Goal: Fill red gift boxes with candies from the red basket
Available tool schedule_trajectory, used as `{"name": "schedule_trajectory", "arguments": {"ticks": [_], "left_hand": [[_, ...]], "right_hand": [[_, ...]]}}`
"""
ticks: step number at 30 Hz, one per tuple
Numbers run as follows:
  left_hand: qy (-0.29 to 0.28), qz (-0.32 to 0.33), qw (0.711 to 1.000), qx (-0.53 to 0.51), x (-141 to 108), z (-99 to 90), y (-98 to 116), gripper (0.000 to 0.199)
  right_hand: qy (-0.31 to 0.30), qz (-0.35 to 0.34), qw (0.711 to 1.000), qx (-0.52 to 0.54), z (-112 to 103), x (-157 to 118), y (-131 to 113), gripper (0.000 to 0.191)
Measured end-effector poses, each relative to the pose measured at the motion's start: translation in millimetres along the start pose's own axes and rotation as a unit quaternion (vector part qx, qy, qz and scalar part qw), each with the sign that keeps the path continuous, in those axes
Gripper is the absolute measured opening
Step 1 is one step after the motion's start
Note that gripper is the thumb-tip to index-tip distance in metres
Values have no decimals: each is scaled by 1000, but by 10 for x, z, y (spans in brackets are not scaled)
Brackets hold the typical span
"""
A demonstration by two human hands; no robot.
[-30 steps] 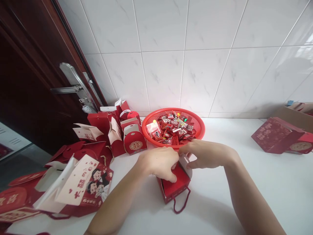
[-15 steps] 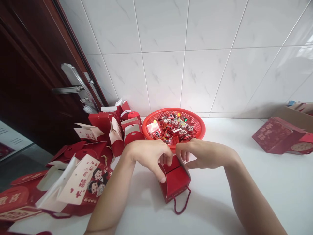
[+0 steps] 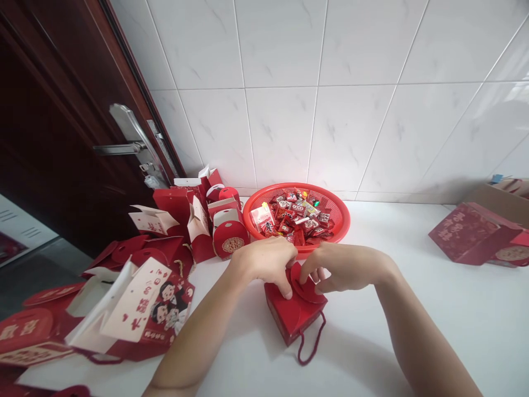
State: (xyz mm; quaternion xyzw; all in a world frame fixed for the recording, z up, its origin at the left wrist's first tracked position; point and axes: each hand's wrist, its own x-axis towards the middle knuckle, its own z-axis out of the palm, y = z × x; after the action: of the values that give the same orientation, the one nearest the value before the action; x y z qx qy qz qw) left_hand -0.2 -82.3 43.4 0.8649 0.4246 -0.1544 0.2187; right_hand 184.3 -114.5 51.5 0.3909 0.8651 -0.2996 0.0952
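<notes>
A small red gift box with a dark red cord handle stands on the white table in front of me. Its top flaps are folded over, and a rounded flap lies across them. My left hand grips the box's left top side, thumb pressed on the top. With curled fingers, my right hand holds the rounded flap from the right. Parts of both hands' fingertips are hidden behind the knuckles. Just beyond the hands is a red plastic basket of wrapped candies.
On the left stand several open red and white gift boxes, more of them near the wall. To the right are a dark red box and a cardboard box. A tiled wall and a brown door border the table.
The box's top panels have been brought over, and the rounded flap now lies on top. My left thumb has moved from the left edge onto the top.
</notes>
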Motion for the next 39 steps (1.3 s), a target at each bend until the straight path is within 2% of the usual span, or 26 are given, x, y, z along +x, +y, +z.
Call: {"name": "schedule_trajectory", "arguments": {"ticks": [3,8,11,16,21,26,33,39], "left_hand": [[14,-9,1000,4,-15,14,24,48],[7,12,1000,14,-6,29,49,39],[-1,25,1000,-15,10,47,66,40],[-33,-8,999,-32,31,72,104,38],[-54,-51,996,-55,9,47,119,31],[-36,-70,996,-53,2,54,120,35],[-3,-61,997,-43,-7,80,140,42],[64,-37,997,22,-19,74,150,51]], "right_hand": [[-10,5,1000,-9,13,30,8,36],[-16,8,1000,-14,32,59,35,38],[-16,12,1000,-19,31,57,37,36],[10,11,1000,-19,1,12,40,35],[34,64,997,-3,-36,-65,103,33],[50,100,994,-19,-37,-61,209,32],[11,127,992,-6,4,95,289,36],[16,125,992,-2,29,145,307,27]]}}
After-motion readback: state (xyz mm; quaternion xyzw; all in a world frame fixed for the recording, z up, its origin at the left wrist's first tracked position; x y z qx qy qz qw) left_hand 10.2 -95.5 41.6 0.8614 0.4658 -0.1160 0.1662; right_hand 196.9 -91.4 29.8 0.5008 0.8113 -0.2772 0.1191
